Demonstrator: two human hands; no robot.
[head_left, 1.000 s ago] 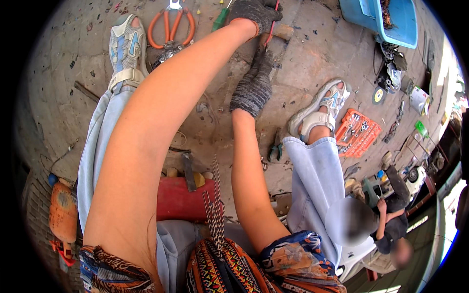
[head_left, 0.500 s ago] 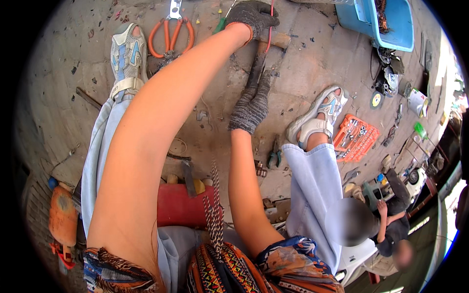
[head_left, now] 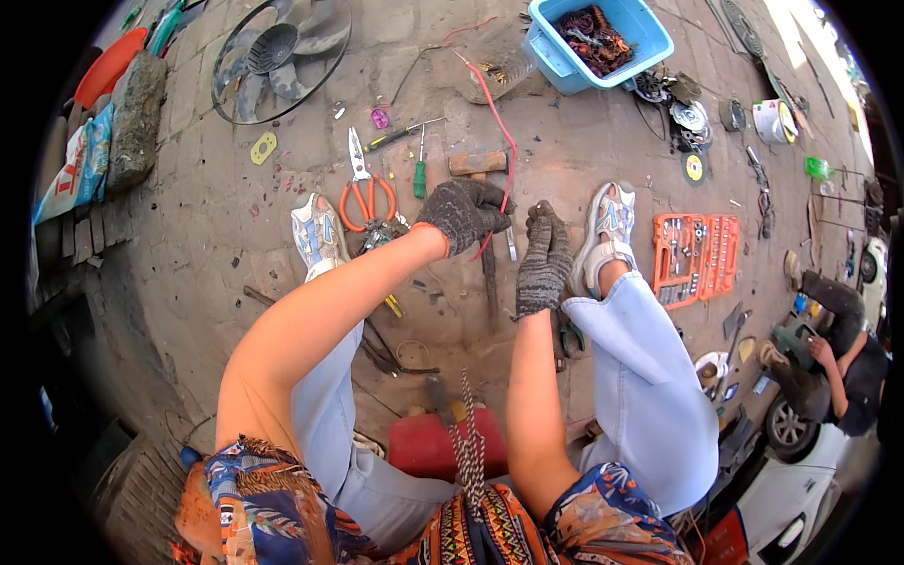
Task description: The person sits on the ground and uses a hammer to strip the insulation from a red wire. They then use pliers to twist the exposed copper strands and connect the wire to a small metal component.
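My left hand, in a dark glove, is closed on a red wire above a hammer lying on the pavement, head away from me. A short metal piece shows just below those fingers. My right hand, in a grey knitted glove, is right of the hammer handle with fingers curled together; what they hold, if anything, is unclear. Orange-handled cutters and a green screwdriver lie beyond my left arm.
A blue tub of scrap wire stands ahead, a fan lies ahead-left, an orange socket case is beside my right foot. A co-worker crouches at right near a white car. A red box sits below me.
My right hand has left the hammer and moved rightward. My left hand has drawn nearer with the red wire. The view has tilted, showing more ground ahead.
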